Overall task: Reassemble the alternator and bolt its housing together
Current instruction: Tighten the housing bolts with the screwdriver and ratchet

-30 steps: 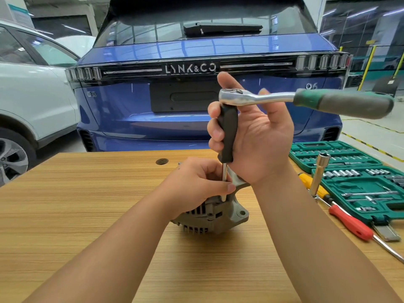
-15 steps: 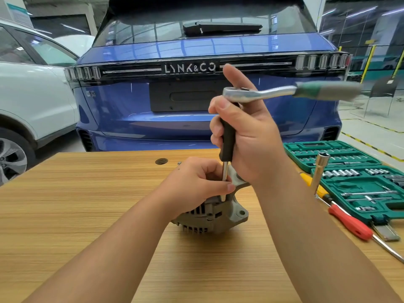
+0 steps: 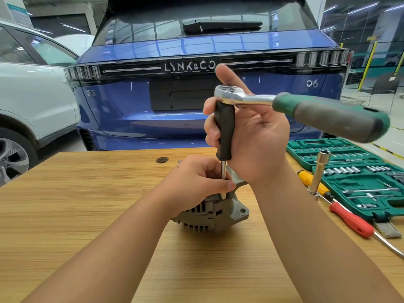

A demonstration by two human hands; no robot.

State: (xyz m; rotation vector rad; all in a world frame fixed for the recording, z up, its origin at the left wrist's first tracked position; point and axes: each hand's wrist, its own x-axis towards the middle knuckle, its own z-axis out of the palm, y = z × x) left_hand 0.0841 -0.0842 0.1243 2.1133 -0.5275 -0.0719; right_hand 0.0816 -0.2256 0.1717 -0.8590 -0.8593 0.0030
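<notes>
Right hand grips the ratchet, left hand grips the alternator; the car reads "LYNK&CO", "06".

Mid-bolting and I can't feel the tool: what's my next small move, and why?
Probably swing the ratchet handle another stroke. Its black extension stands upright on the alternator housing, the left hand steadying the shaft, the right hand gripping the extension. Whether the bolt is seated is hidden.
</notes>
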